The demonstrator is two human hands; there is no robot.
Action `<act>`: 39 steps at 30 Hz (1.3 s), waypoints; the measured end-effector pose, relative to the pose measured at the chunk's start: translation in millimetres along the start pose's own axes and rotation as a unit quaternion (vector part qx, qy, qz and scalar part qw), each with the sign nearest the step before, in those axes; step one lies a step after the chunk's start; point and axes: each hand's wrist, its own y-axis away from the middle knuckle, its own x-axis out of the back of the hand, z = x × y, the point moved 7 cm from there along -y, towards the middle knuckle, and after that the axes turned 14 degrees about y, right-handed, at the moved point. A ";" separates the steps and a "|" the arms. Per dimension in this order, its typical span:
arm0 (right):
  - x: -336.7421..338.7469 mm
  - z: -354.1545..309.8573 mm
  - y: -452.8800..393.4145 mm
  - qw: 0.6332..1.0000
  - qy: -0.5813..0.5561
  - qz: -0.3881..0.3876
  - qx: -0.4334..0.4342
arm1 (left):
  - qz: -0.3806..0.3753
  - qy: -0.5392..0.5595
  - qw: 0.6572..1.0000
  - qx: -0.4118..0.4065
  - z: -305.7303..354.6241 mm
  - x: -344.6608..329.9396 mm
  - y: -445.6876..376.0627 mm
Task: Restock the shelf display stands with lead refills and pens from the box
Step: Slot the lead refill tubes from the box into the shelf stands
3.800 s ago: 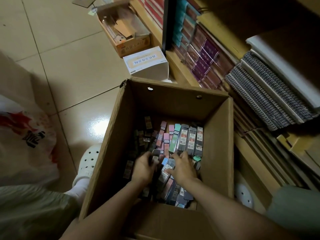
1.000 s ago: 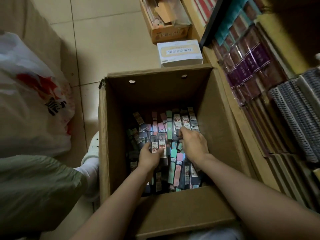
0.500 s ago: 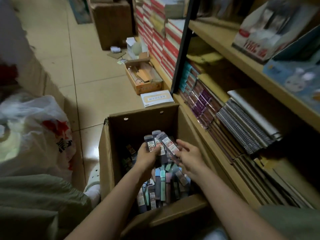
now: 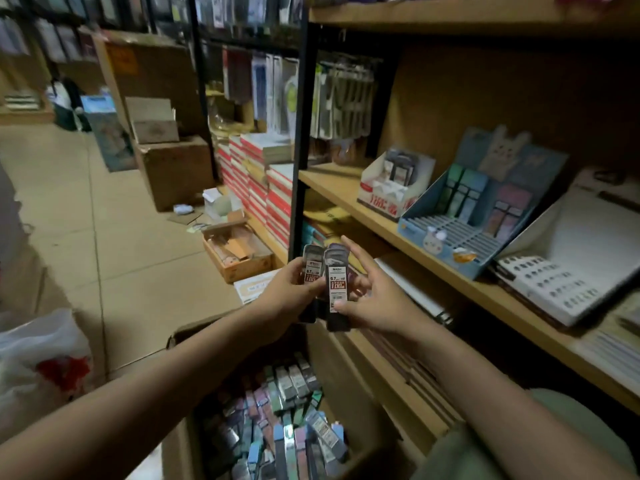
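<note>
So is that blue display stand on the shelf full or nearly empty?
Nearly empty. The blue display stand shows bare ribbed slots across its front; only a few lead refill packs stand in its back rows.

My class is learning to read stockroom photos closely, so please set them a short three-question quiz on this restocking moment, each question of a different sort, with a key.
1. True or false: the left hand and the right hand both hold dark lead refill cases with red-and-white labels above the open brown cardboard box.
2. Multiple choice: the blue cardboard display stand with a rabbit picture stands on
A. the tiled floor
B. the wooden shelf
C. the cardboard box
3. Fill in: beside the blue stand, farther along the shelf, stands a ____ and red cardboard display box.

Key: 1 true; 2 B; 3 white.
</note>
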 end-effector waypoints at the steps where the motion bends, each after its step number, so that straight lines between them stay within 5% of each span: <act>1: 10.3 -3.9 -1.2 1.000 0.003 0.012 -0.004 | -0.020 0.007 1.000 -0.003 6.7 -6.3 -5.0; 9: 105.9 1.7 -18.0 0.982 0.006 0.173 -0.082 | -0.090 0.116 0.986 0.077 24.8 -46.9 -59.5; 20: 209.1 -44.3 -100.8 0.907 0.246 0.342 0.009 | -0.098 0.126 0.987 0.022 54.2 -51.2 -131.5; 25: 220.7 -55.8 -158.9 0.860 0.375 0.343 0.043 | -0.092 0.132 0.987 0.026 56.8 -52.1 -151.2; 39: 228.6 -3.0 -219.1 0.825 0.466 0.319 -0.020 | -0.089 0.140 0.986 0.025 39.0 -49.7 -174.8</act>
